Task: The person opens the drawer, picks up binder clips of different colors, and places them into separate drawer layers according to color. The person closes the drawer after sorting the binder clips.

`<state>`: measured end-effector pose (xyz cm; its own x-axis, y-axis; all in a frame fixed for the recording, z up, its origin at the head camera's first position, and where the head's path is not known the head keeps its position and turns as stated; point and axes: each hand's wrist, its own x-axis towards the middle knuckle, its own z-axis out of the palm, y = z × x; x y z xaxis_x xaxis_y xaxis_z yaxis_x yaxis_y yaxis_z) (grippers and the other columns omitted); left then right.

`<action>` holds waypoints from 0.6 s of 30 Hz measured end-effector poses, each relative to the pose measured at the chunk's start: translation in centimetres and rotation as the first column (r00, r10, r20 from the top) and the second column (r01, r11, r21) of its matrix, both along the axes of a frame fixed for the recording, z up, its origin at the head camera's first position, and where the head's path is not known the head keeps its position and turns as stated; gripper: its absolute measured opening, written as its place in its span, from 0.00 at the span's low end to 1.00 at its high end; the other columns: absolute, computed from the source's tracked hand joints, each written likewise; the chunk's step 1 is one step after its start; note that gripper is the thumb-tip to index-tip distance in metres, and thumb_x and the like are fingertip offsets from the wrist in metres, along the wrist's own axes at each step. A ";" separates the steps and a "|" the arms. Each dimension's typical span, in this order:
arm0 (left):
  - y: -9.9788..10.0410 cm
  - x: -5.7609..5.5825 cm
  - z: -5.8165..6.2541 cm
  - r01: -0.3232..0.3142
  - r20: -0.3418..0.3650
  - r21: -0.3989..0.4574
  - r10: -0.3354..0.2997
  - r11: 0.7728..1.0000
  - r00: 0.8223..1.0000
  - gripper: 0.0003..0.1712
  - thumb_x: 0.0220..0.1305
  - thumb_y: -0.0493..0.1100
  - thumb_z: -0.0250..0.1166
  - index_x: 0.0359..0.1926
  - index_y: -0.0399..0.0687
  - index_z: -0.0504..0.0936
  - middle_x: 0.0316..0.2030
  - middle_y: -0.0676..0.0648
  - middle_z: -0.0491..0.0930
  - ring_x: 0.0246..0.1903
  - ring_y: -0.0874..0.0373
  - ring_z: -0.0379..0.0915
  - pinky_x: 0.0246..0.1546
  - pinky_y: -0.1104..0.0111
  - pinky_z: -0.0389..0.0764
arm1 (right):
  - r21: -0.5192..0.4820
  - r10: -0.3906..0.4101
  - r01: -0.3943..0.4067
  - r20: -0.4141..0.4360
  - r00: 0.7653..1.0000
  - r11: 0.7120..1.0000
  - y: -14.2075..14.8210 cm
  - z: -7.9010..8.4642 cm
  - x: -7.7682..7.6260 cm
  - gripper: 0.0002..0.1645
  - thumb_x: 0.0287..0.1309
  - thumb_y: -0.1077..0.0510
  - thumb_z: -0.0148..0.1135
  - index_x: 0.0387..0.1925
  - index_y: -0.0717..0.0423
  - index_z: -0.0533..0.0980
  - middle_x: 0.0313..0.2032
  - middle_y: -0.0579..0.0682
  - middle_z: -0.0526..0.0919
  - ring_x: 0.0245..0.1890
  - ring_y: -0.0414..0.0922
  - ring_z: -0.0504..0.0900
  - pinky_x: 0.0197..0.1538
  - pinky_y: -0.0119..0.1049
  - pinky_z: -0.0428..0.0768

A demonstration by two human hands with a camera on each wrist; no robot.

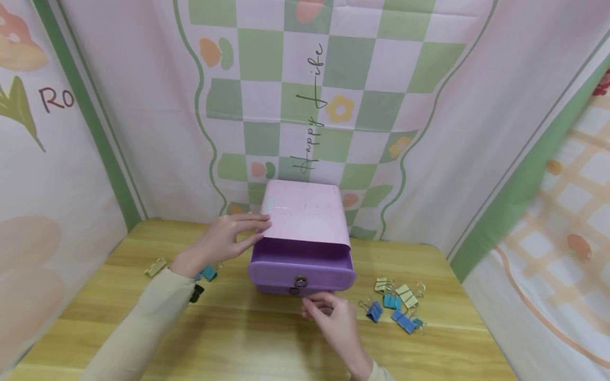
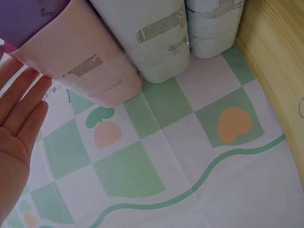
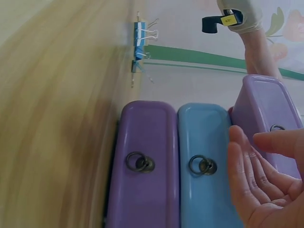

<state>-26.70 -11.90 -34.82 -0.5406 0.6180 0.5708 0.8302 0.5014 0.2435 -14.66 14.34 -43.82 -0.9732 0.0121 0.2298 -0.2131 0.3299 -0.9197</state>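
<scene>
1. Purple plastic makes up the top drawer (image 1: 324,274), which stands partly pulled out from its pink casing (image 1: 305,214) on the wooden desk (image 1: 248,338), near the cloth backdrop (image 1: 259,100) with its green-and-white checks.
2. Left hand (image 1: 221,236): its fingers are extended, clamped on nothing, with the tips resting on the left side of the pink casing.
3. Right hand (image 1: 333,317): it is just before the stack's front, below the top drawer's ring pull (image 1: 300,281) as the head view has it. The right wrist view shows thumb and fingers apart, with nothing between them; whether a fingertip touches the drawer I cannot tell.
4. Beneath the top drawer sit a blue drawer (image 3: 204,137) and, lowest, another purple drawer (image 3: 149,133), each with a metal ring on its front.
5. Right of the stack lies a loose cluster of binder clips: gold clips (image 1: 407,296), a teal clip (image 1: 392,302) and blue clips (image 1: 403,321) among them.
6. Left of it, near the left sleeve (image 1: 147,317), are a pale gold clip (image 1: 155,268), another teal clip (image 1: 208,273) and a black clip (image 1: 197,293).
</scene>
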 end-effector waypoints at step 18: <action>-0.1 0.1 0.1 0.000 0.008 -0.015 0.000 1.000 1.000 0.17 0.66 0.46 0.61 0.54 0.50 0.80 0.58 0.50 0.76 0.57 0.53 0.75 0.58 0.59 0.75 | 0.391 -0.084 0.139 -0.156 0.984 0.910 3.4 -2.2 -1.2 0.05 0.48 0.65 0.68 0.29 0.54 0.82 0.27 0.48 0.86 0.25 0.40 0.84 0.28 0.24 0.81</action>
<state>-26.58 -11.99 -34.75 -0.5452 0.6261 0.5574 0.8283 0.5050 0.2428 -15.87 17.78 -45.98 -0.9311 -0.0012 0.3649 -0.2642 0.6920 -0.6718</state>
